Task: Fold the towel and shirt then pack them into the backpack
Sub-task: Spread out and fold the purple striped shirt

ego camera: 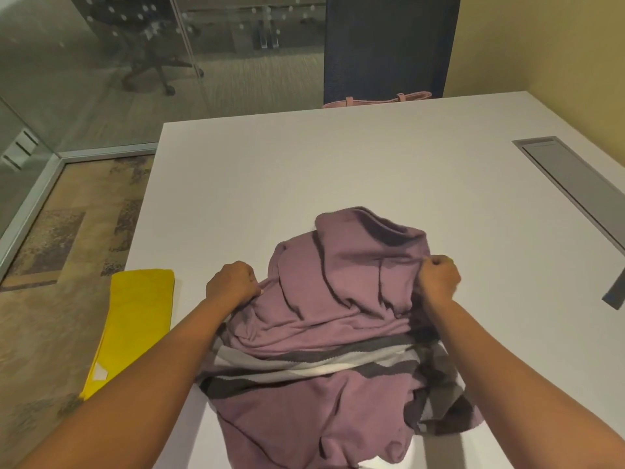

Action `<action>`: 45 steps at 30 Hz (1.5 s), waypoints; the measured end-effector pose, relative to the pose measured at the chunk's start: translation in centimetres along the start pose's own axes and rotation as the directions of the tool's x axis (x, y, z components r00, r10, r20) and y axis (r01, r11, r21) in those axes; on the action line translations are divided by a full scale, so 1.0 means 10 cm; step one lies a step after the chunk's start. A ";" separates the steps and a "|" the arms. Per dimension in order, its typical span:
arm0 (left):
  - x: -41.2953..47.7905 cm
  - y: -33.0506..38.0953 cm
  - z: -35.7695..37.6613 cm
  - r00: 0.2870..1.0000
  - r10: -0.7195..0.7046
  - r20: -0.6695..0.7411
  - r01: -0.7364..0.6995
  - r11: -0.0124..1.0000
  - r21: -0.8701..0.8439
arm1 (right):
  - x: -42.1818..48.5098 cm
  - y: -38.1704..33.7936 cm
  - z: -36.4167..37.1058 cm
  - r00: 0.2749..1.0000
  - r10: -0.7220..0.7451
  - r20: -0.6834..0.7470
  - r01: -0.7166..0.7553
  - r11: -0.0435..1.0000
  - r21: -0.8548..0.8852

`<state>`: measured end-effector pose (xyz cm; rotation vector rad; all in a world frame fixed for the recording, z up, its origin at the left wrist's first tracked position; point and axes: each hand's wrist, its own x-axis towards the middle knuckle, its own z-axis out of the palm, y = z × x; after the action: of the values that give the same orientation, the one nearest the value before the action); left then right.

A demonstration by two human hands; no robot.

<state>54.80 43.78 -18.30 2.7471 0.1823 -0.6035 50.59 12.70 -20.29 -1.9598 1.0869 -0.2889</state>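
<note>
The left hand (233, 282) and the right hand (438, 277) are both closing on the purple shirt (338, 299). Each is curling its fingers into a bunch of cloth, one at either side of the garment's upper part. The shirt is lying crumpled between and below the hands on the white bench (304, 164), its grey and white stripes running across between the forearms and its lower part trailing toward the person, over the near edge.

Ahead of the hands the bench top is stretching bare to its far edge. Its left edge is running close beside the left hand, with patterned carpet (50, 265) below it.

The yellow towel (135, 316) is lying folded into a long strip just left of the left forearm. It is sitting on that left edge and partly overhanging it, apart from the shirt.

Right of the right hand, well apart, a grey hatch (571, 184) is sitting flush in the bench top. A dark strip (614, 292) is showing nearer, at the picture's right border.

Far ahead of the hands, just past the far edge, a pink bag (375, 99) is peeking up (only its top rim and two straps are showing). It is resting against a dark blue chair (389, 45).

Ahead and to the left, a glass wall (101, 62) is closing off the room, with an office chair (148, 62) standing behind it.
</note>
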 end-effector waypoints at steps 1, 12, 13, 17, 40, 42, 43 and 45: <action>0.00 -0.01 0.01 1.000 -0.004 -0.001 0.004 1.000 0.004 | 0.05 0.06 -0.04 1.000 0.009 -0.009 -0.010 1.000 -0.028; -0.01 0.09 -0.05 0.999 -0.009 0.043 0.002 0.987 0.163 | 0.05 -0.06 0.00 0.978 -0.182 0.098 0.205 0.906 -0.371; -0.01 0.10 -0.07 0.997 -0.021 0.068 0.006 0.976 0.217 | 0.06 -0.10 0.01 0.964 -0.244 0.104 0.265 0.875 -0.404; 0.01 0.13 -0.14 0.981 -0.051 0.189 -0.024 0.926 0.378 | 0.11 -0.22 0.10 0.845 -0.456 0.279 0.533 0.754 -0.382; 0.03 1.00 -0.35 0.694 0.696 -0.184 -0.720 0.675 -0.162 | -0.45 -0.91 0.09 0.584 -0.565 0.582 0.518 0.812 0.268; -0.01 1.01 -0.38 0.710 0.695 -0.110 -0.692 0.662 -0.287 | -0.44 -0.99 -0.01 0.602 -0.574 0.555 0.459 0.817 0.349; -0.04 1.01 -0.39 0.703 0.705 -0.087 -0.692 0.651 -0.313 | -0.44 -1.03 -0.06 0.604 -0.582 0.545 0.438 0.813 0.383; -0.06 1.01 -0.39 0.707 0.700 -0.100 -0.686 0.644 -0.340 | -0.44 -1.10 -0.12 0.608 -0.608 0.511 0.456 0.794 0.402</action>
<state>57.67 35.60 -11.87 2.1841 -0.6961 -0.3490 53.74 18.24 -10.27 -1.9076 -0.0018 -0.0589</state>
